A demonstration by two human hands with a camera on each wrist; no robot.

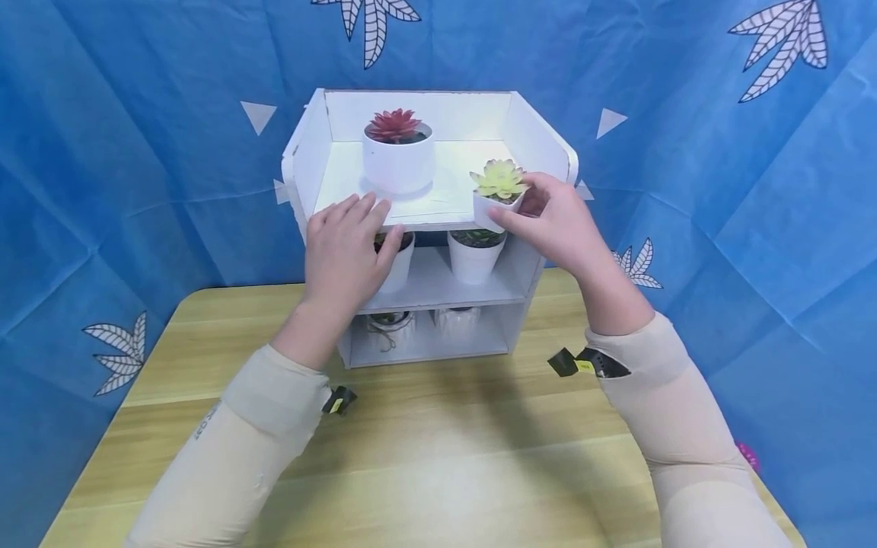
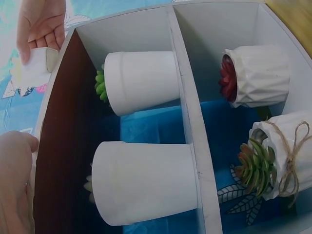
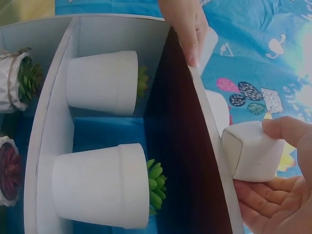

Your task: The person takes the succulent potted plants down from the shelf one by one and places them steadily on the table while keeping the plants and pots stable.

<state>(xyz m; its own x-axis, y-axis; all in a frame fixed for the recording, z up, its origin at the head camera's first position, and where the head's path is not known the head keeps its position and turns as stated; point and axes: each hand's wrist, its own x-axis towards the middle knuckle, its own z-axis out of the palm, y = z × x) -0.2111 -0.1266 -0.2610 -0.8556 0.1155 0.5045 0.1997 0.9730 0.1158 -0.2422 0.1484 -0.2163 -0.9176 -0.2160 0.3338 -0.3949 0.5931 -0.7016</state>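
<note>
Between the thumb and fingers of my right hand [image 1: 565, 224] is a small white potted succulent [image 1: 489, 215] with a yellow-green rosette. It is at the right front edge of the top shelf; in the right wrist view the pot's base [image 3: 233, 155] is close against that edge, and whether it bears weight there I cannot tell. My left hand [image 1: 346, 255] rests on the left front of the same shelf, fingers laid over the top and thumb near the front edge. Behind its fingertips stands a round white pot [image 1: 400, 166] with a red succulent.
The white shelf unit [image 1: 448, 298] stands on a wooden table [image 1: 445, 457]. Two plain white pots [image 2: 141, 83] with succulents occupy the middle level. Below are a faceted pot [image 2: 265, 75] with a red succulent and a twine-tied pot [image 2: 304, 141]. A blue patterned cloth [image 1: 192, 137] hangs behind.
</note>
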